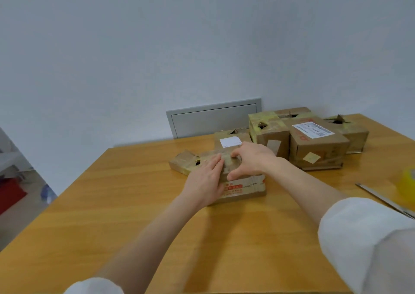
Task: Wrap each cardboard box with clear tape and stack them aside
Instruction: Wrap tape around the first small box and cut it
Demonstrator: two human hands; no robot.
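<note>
A flat cardboard box (244,187) with red print on its front lies in the middle of the wooden table (125,204). My left hand (205,180) lies flat on its top with straight fingers. My right hand (250,159) rests on the box's top too, thumb hooked over the near edge and fingers curled on the far part. A roll of clear yellowish tape (408,184) sits at the right edge of the view, apart from both hands.
Behind the box lie a small flat box (183,162) and a box with a white label (230,139). Several taped boxes (314,143) cluster at the back right. A metal blade or ruler (381,198) lies near the tape. A grey wall panel (213,118) stands behind the table.
</note>
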